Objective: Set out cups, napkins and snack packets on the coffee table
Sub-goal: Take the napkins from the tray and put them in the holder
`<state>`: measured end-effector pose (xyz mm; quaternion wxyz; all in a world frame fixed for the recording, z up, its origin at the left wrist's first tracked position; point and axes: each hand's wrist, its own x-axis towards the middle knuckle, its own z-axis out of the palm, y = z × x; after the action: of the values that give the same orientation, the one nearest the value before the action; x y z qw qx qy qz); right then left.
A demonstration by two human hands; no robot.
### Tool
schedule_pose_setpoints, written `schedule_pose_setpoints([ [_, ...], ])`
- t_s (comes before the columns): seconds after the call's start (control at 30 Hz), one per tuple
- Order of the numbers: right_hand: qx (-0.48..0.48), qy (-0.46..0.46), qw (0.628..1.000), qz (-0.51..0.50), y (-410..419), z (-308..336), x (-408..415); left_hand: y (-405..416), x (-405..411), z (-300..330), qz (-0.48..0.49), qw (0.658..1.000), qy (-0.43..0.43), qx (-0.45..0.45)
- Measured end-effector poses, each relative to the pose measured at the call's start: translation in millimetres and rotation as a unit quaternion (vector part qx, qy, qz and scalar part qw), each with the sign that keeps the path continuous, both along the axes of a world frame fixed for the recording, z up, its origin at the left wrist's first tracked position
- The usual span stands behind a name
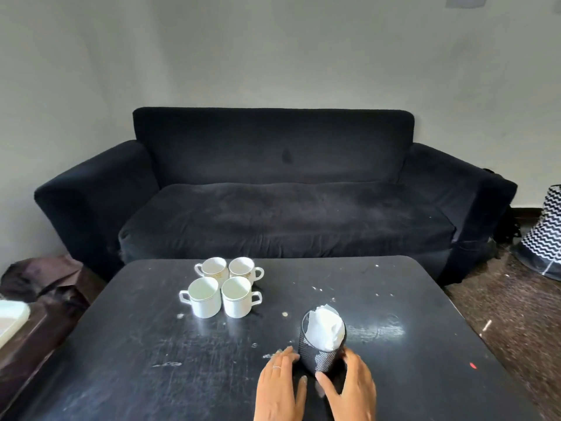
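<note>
Four white glazed cups: far-left cup (212, 267), far-right cup (243, 268), near-left cup (204, 296) and near-right cup (237, 296), stand upright in a tight two-by-two block on the coffee table (151, 344), at about 11 o'clock from the hands. Each is cylindrical with a loop handle turned outward; the near pair carry a thin dark rim line, the far pair a faint gold motif. The table top is black, glossy, scuffed and flecked with pale crumbs.

A black mesh-textured cylindrical holder (322, 354) stands upright at 12 o'clock just ahead of the hands, right of table centre. Crumpled white napkins (326, 328) fill it and rise above its rim.

The left hand (280, 387) lies flat, fingers straight and close together, fingertips touching the holder's left wall. The right hand (349, 387) cups the right wall, fingers lightly spread, thumb across the front base.

At 12 o'clock beyond the table sits a dark plush sofa (273, 183). At 2 o'clock a black-and-white zigzag-patterned bag (546, 238) rests on the speckled floor.
</note>
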<state>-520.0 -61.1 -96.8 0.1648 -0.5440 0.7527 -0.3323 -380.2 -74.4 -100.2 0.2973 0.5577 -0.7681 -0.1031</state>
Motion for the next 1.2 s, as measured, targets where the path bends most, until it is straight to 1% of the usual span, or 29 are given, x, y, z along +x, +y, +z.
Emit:
schedule_pose_setpoints([
  [0.1, -0.016, 0.011, 1.0, -0.01, -14, -4, 18, -4, 1, 0, 0.008, 1.0, 0.0, 0.023],
  [0.23, -0.027, 0.053, 0.998, -0.006, -31, -3, 27, -16, 1, 5, 0.064, 0.997, 0.018, 0.025],
  [0.3, -0.024, 0.064, 0.998, 0.006, -38, -3, 30, -25, 2, 3, 0.092, 0.995, 0.006, 0.027],
  [0.37, -0.027, 0.076, 0.996, 0.029, -46, -3, 31, -31, 2, 5, 0.11, 0.991, 0.017, 0.073],
  [0.53, -0.023, 0.136, 0.989, 0.062, -69, -5, 34, -52, -1, -5, 0.166, 0.982, 0.02, 0.091],
  [0.6, -0.02, 0.158, 0.985, 0.067, -79, -8, 35, -59, -2, -5, 0.166, 0.982, 0.016, 0.093],
  [0.77, -0.008, 0.206, 0.977, 0.058, -99, -12, 35, -76, -2, -8, 0.145, 0.982, -0.044, 0.114],
  [0.87, -0.018, 0.214, 0.975, 0.058, -109, -12, 33, -86, -3, -6, 0.138, 0.981, -0.054, 0.125],
  [1.2, 0.0, 0.242, 0.965, 0.1, -140, -21, 23, -124, -10, -7, 0.149, 0.973, -0.095, 0.148],
])
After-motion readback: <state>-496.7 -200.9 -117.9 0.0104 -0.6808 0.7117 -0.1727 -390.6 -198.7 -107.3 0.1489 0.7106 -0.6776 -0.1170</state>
